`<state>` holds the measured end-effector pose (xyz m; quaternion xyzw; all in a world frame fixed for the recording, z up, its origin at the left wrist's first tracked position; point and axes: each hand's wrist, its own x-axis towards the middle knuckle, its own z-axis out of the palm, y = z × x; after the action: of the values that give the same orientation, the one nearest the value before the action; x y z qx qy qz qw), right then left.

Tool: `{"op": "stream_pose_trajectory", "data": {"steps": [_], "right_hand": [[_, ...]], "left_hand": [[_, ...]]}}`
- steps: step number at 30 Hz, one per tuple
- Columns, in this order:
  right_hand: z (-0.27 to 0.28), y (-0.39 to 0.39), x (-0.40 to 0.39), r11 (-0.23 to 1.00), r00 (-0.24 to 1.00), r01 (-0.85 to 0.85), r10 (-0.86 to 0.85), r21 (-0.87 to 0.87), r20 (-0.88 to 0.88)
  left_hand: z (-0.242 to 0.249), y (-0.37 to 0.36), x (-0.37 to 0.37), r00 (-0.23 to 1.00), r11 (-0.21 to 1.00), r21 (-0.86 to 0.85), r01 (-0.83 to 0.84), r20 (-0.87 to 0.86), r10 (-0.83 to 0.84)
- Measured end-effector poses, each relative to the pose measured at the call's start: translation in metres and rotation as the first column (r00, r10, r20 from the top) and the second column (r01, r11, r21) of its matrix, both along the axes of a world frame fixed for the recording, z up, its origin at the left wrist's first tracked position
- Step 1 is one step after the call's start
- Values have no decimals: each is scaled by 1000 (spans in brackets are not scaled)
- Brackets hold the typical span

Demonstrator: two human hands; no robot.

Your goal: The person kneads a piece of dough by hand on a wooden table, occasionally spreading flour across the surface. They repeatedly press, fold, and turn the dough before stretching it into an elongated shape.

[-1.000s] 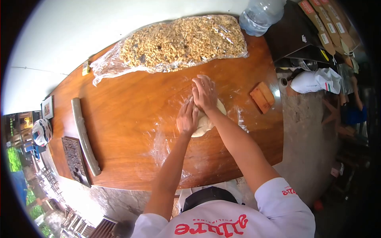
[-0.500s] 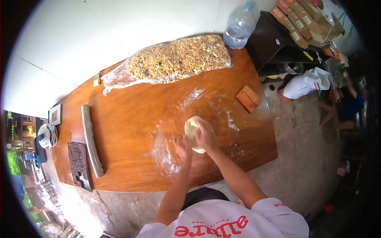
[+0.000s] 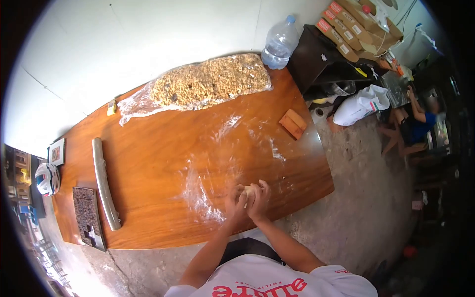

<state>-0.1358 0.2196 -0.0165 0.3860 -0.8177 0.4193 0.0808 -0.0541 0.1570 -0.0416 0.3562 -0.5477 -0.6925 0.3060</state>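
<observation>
A lump of pale dough [image 3: 250,194] is squeezed between my two hands near the front edge of the wooden table [image 3: 163,163]. My left hand [image 3: 236,202] closes round its left side, a little blurred. On the right side my right hand [image 3: 259,198] grips it with bent fingers. Much of the dough is hidden behind the fingers. White flour streaks [image 3: 200,195] mark the wood to the left of my hands and beyond them.
A clear bag of yellowish crumbly pieces [image 3: 208,81] lies along the wall beside a large water bottle [image 3: 280,43]. A grey tube [image 3: 105,183], a dark patterned board [image 3: 89,218] and a helmet [image 3: 48,178] are leftward. A wooden block [image 3: 293,123] lies right; a person [image 3: 420,121] sits beyond.
The dough was a flat round piece on the table; now it is bunched up between both hands, nearer my body. My left hand, earlier beside it, now holds it too. The view has shifted slightly.
</observation>
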Motion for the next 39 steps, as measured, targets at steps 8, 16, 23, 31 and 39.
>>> {"op": "stream_pose_trajectory", "data": {"steps": [8, 16, 23, 31, 39], "right_hand": [[-43, -11, 4, 911, 939, -255, 314, 323, -143], [-44, -147, -75, 833, 962, -253, 268, 492, 41], [-59, -272, -138, 969, 968, -194, 215, 155, -127], [-34, -253, -184, 788, 524, -212, 591, -577, 614], [-44, -116, -77, 898, 910, -411, 393, 156, 134]], "left_hand": [[-42, -21, 30, 795, 669, -646, 369, 592, 133], [-43, -159, -60, 666, 638, -707, 306, 638, 388], [-39, -231, -106, 799, 669, -743, -5, 400, 450], [-21, -111, -92, 786, 728, -685, -36, 430, 443], [-6, -48, -34, 787, 914, -200, -352, 465, 405]]}}
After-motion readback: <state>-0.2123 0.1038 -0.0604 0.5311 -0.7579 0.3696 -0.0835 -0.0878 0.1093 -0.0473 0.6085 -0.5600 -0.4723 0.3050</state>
